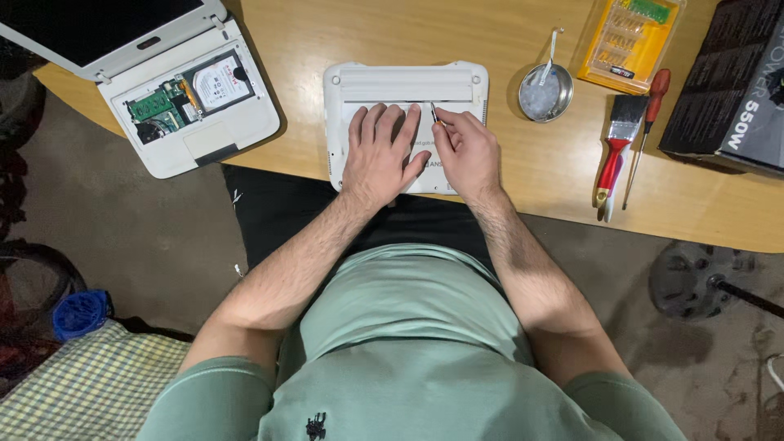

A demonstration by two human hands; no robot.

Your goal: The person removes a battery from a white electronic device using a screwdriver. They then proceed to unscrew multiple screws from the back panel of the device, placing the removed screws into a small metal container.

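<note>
Nearest, the left hand [380,151] lies flat with fingers spread on the underside of a small white plastic laptop [406,96] that sits upside down at the near edge of the pale wooden table [523,175], while the right hand [467,151] just beside it is closed around a thin metal tool [434,113] whose tip touches the laptop's base. Farther out to the right are a red-handled paintbrush [616,151], a red-handled screwdriver [648,122] beside it, a round metal dish [545,92], a yellow case of screwdriver bits [627,39] and a black cardboard box [731,82]. Far left, a second white laptop [175,94] lies opened, with its green circuit board and drive exposed.
</note>
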